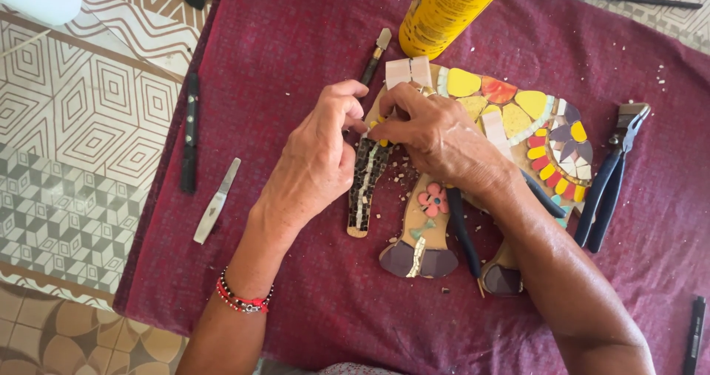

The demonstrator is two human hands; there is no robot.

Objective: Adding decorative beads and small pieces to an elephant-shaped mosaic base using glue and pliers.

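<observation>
A wooden animal-shaped mosaic piece with yellow, red, purple and cream tiles lies on a dark red cloth. My left hand and my right hand meet over its narrow dark-tiled part, fingertips pinched together on a small yellow tile piece. Which hand bears it I cannot tell. A beaded red bracelet sits on my left wrist. Black-handled nippers lie under my right forearm.
A yellow glue bottle stands at the top. Blue-handled pliers lie at the right. A small knife, a black tool and a metal file lie to the left. A black pen rests at lower right.
</observation>
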